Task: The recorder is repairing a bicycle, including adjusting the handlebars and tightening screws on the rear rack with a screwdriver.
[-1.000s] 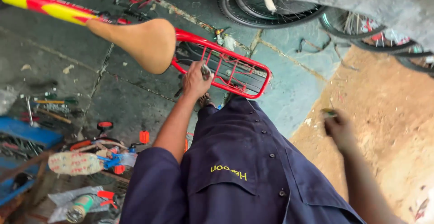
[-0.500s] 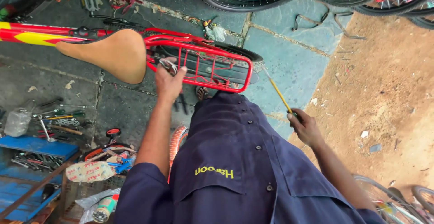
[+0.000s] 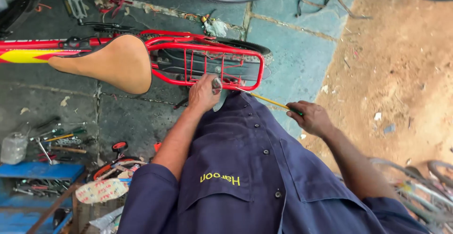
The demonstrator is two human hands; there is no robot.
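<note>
Even, soft daylight with faint shadows; edges look slightly stretched (perhaps wide-angle), mostly sharp.

Red wire rear rack [image 3: 207, 64]: mounted level over the bicycle's back tyre, directly behind the tan saddle; near rail gripped from above by the left hand. Screwdriver [image 3: 266, 100]: thin yellow shaft, green handle end in the right hand's closed grasp; lies slanted, tip touching the rack's near right corner.

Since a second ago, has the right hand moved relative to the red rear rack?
Yes. The right hand has come in closer to the red rear rack, and it now holds a yellow-shafted screwdriver whose tip reaches the rack's corner.
</note>
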